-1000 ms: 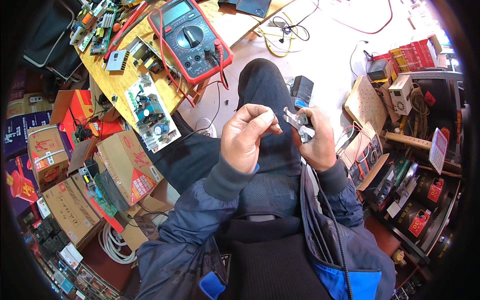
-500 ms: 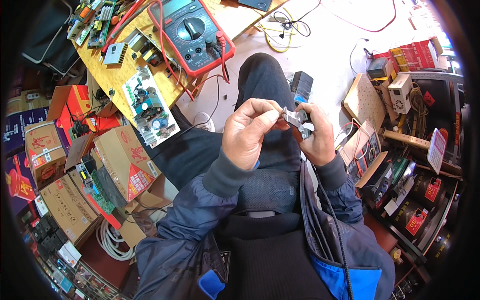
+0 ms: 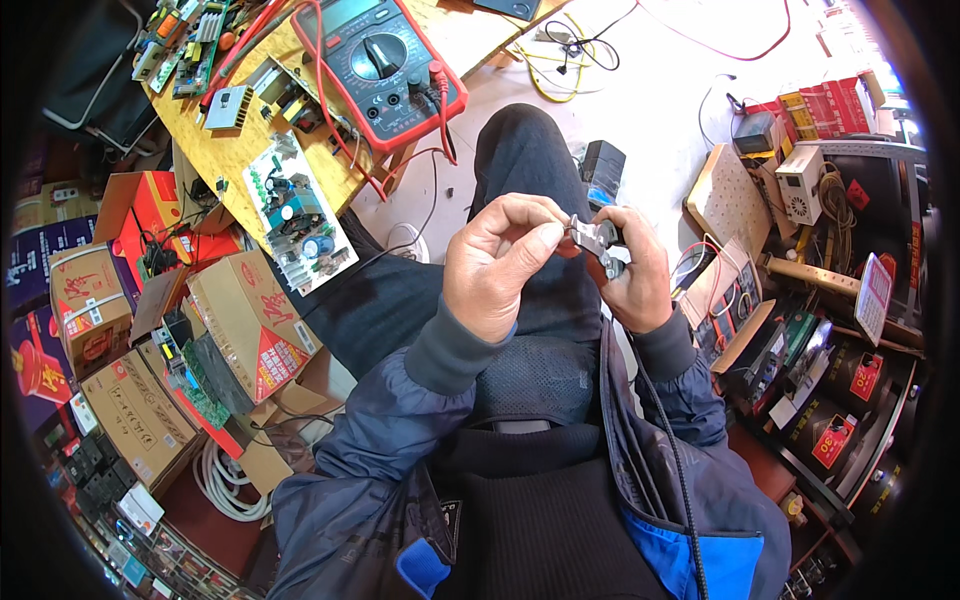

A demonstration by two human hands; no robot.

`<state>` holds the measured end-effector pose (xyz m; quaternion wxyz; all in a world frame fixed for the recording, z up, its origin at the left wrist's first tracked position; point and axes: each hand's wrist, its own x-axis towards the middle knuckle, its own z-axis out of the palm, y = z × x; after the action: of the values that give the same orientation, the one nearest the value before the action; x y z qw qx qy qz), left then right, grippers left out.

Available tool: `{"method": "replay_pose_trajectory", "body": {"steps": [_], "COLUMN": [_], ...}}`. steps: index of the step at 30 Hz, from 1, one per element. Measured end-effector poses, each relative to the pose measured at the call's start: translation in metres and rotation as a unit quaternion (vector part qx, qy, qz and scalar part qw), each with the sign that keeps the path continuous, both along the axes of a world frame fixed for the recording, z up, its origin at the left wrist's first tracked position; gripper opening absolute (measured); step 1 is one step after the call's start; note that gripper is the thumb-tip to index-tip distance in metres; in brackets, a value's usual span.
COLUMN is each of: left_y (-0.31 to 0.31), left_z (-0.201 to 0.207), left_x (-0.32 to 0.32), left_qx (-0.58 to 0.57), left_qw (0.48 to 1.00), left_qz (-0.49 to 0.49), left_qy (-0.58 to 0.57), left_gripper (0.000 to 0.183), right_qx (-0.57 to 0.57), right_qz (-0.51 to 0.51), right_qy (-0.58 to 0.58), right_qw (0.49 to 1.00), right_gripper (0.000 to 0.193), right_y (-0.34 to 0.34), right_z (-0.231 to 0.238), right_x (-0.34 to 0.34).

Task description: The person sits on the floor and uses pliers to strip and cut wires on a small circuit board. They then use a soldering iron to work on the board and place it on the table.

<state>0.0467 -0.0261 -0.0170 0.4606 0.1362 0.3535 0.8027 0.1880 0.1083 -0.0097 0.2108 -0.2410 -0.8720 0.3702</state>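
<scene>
In my right hand (image 3: 640,265) is a small silver metal tool (image 3: 592,238) that looks like short pliers, its jaw end toward the left. The fingers wrap around its handle side, which is mostly hidden. My left hand (image 3: 505,262) is closed in a pinch right at the tool's tip. Whatever lies between that thumb and forefinger is too small to make out. Both hands are held over my lap, above the dark trousers (image 3: 535,160).
On the wooden table (image 3: 460,30) lie a red multimeter (image 3: 375,60) with leads, a white circuit board (image 3: 300,215) at the edge, and a heat sink (image 3: 230,107). Cardboard boxes (image 3: 255,315) crowd the left. A shelf with a white fan unit (image 3: 800,187) stands right; a black block (image 3: 603,165) sits beyond my knee.
</scene>
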Motion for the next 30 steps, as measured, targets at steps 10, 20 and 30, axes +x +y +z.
{"method": "replay_pose_trajectory", "body": {"steps": [10,20,30], "left_y": [-0.0004,-0.0014,-0.0012], "left_z": [0.0029,0.0035,0.0024], "left_x": [0.0000,-0.0007,-0.0015], "left_qx": [0.005,0.000,0.007], "left_qw": [1.000,1.000,1.000], "left_qz": [-0.004,-0.012,-0.020], "left_qy": [0.007,0.013,0.008], "left_gripper": [0.008,0.008,0.009], "right_qx": [0.014,0.011,-0.008], "right_qz": [0.004,0.010,0.008], "right_qy": [0.004,-0.005,-0.009], "right_qw": [1.000,1.000,1.000], "right_gripper": [0.046,0.045,0.044], "right_y": [0.0019,0.0032,0.0022], "right_z": [-0.0003,0.0025,0.0001], "right_x": [0.0013,0.0019,0.0049]}}
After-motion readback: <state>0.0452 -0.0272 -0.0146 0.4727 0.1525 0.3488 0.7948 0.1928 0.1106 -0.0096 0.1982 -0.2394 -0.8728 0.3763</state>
